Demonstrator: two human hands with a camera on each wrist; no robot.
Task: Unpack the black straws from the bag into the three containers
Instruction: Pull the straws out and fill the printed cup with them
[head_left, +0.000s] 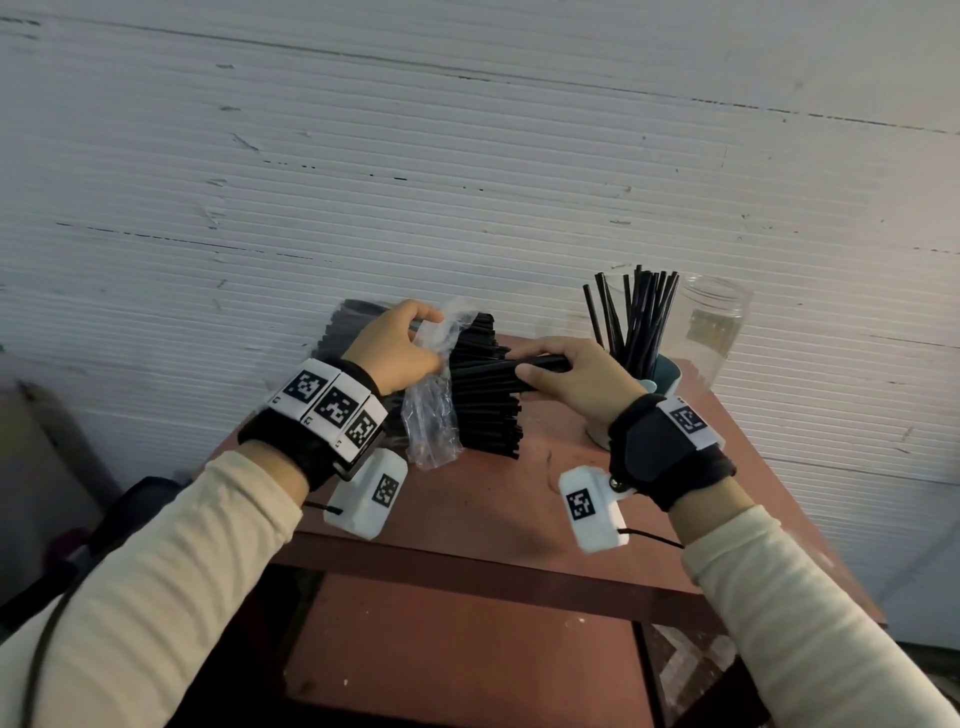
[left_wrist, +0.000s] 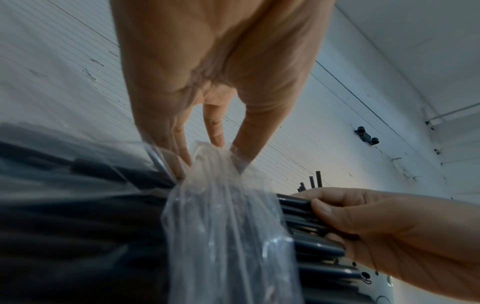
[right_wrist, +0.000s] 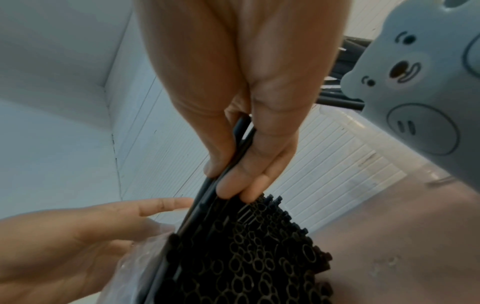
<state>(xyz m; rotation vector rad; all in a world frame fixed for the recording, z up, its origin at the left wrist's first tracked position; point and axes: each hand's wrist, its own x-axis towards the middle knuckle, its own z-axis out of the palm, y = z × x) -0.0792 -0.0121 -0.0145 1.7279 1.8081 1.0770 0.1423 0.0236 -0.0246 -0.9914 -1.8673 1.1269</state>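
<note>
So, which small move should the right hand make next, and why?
Probably draw its few straws clear of the stack and carry them to the blue cup. The right hand already grips them, the left hand holds the clear bag back, and the cup beside it has only some straws.

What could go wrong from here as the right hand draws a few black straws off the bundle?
The right hand pinches only a few black plastic straws; one could slip out. The clear plastic bag, pinched by the left hand, is peeled back, so the exposed straw stack may spill across the red-brown table. The blue bear cup stands close and could be knocked.
</note>
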